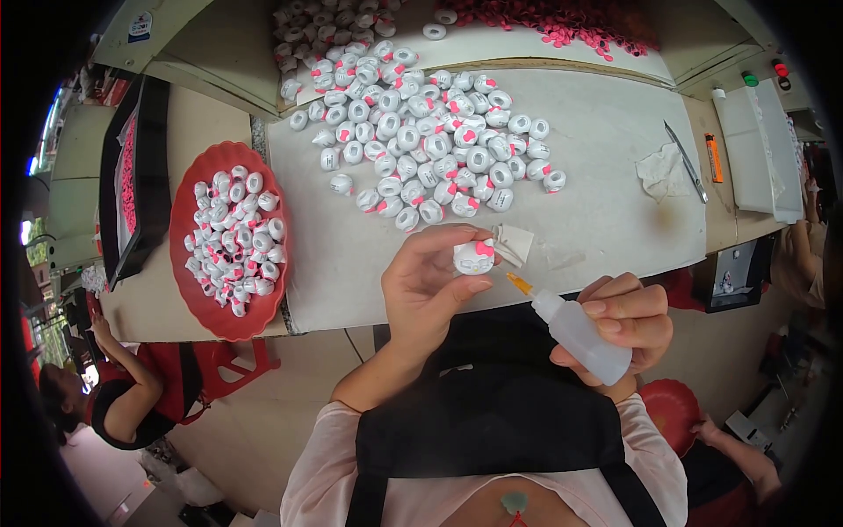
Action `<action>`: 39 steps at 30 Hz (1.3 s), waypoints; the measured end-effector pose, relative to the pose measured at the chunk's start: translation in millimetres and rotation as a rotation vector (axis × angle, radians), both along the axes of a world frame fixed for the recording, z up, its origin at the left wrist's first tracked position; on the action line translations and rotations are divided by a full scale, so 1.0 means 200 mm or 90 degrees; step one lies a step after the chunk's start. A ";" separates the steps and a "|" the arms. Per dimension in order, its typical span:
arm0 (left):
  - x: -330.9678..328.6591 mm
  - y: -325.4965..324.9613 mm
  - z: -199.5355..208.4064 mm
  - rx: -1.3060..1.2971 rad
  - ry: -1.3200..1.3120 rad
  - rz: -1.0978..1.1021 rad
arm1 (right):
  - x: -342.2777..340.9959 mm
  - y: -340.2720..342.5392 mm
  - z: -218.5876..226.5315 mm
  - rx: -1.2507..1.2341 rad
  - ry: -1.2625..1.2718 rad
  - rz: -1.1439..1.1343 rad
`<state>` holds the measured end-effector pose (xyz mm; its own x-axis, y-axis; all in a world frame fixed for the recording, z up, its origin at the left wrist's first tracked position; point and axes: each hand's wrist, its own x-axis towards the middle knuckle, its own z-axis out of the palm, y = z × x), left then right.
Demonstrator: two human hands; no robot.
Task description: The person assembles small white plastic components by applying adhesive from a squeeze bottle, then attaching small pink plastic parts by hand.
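My left hand (430, 285) pinches a small white cat-shaped doll head (475, 256) with a pink bow between thumb and fingers, above the near edge of the work surface. In my right hand (628, 321) is a translucent white squeeze bottle (581, 336), tilted up to the left. Its amber tip (520, 284) points toward the doll head, a small gap apart from it. Beyond my hands, many similar white heads (439, 140) lie heaped on the white sheet (606, 149). A scrap of white paper (514, 244) lies just behind the held head.
At the left stands a red scalloped tray (184, 281) of white heads. Small pink pieces (580, 26) are piled at the back. Tweezers (687, 162), a crumpled tissue (662, 172) and an orange tube (713, 158) lie at the right. Other people (132, 395) sit on both sides.
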<state>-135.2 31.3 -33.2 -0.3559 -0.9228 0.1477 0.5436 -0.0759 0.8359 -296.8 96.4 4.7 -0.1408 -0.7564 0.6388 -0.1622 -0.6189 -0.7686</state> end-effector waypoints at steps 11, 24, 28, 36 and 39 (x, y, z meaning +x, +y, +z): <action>-0.01 0.01 -0.01 -0.033 -0.074 0.005 | 0.02 -0.02 0.00 0.000 0.053 -0.011; -0.01 -0.01 0.02 -0.168 -0.214 0.066 | 0.01 0.00 0.01 0.021 0.008 0.026; 0.01 -0.02 0.02 -0.192 -0.257 0.070 | 0.01 -0.02 -0.01 0.027 0.022 -0.011; 0.10 -0.10 0.03 -0.022 -0.130 0.066 | -0.22 -0.28 0.00 0.242 -0.041 -0.060; 0.13 -0.11 0.01 0.011 -0.073 0.073 | -0.31 -0.58 -0.04 0.391 -0.065 0.005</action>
